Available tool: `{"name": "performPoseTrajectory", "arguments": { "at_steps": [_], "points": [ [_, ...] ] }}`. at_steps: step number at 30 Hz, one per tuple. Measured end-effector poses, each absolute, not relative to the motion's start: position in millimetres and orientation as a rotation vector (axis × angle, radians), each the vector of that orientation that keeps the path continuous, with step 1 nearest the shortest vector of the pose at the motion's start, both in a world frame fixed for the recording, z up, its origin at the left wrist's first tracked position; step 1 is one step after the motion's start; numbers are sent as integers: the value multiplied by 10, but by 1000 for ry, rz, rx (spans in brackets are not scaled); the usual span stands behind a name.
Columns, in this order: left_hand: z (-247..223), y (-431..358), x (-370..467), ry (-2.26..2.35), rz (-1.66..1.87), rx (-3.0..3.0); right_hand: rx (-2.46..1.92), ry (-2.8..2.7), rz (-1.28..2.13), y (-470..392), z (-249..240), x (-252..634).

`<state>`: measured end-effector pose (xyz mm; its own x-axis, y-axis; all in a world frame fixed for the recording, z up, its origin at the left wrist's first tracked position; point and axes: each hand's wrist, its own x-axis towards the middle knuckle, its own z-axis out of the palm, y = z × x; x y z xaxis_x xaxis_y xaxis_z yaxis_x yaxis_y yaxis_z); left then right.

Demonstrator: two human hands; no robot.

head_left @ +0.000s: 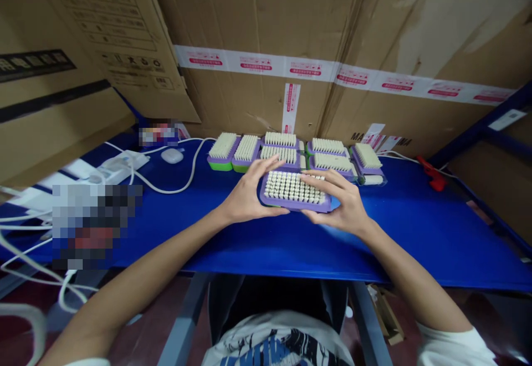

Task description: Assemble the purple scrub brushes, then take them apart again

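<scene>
Between my two hands is a scrubbing brush (pixel 294 190) with a purple body and cream bristles facing up, above the blue table (pixel 257 249). My left hand (pixel 249 194) grips its left end, thumb along the front edge and fingers over the back. At the right end, my right hand (pixel 338 200) has its fingers on the bristles and thumb below the front edge. Just behind stand more brushes, bristles up: two purple and green ones (pixel 222 153) at left, a stacked-looking pair (pixel 280 140), another pair (pixel 330 161), and one tilted brush (pixel 366 156) at right.
Cardboard sheets (pixel 257 22) with a band of printed white tape rise behind the table. On the left are a white power strip (pixel 120 169), a white mouse-like object (pixel 172 155), looping white cables and blurred-out items. A red object (pixel 432 175) lies at the far right.
</scene>
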<state>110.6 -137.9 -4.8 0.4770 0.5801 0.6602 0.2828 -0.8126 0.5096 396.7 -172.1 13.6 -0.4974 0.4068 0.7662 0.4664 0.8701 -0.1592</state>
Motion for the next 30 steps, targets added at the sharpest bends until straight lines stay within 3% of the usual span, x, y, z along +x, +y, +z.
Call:
{"name": "performPoseTrajectory", "arguments": {
  "at_steps": [6, 10, 16, 21, 30],
  "points": [
    [143, -1593, 1169, 475, 1231, 2804, -655, -2030, -238, -2022, 218, 3672],
    [98, -1523, 1101, 635, 1287, 2729, -795, -1754, -337, -1949, 257, 3827],
    [-6, -1389, 1037, 842, 1445, 2680, -1307, -2295, -476, -1574, -104, 3890],
    [-112, -1473, 1152, 994, 1480, 2766, -1533, -2432, -483, -1463, -307, 3691],
    [70, -1620, 1174, 899, 1422, 2374, -797, -1733, 93, -1710, 296, 3811]
  ]
}}
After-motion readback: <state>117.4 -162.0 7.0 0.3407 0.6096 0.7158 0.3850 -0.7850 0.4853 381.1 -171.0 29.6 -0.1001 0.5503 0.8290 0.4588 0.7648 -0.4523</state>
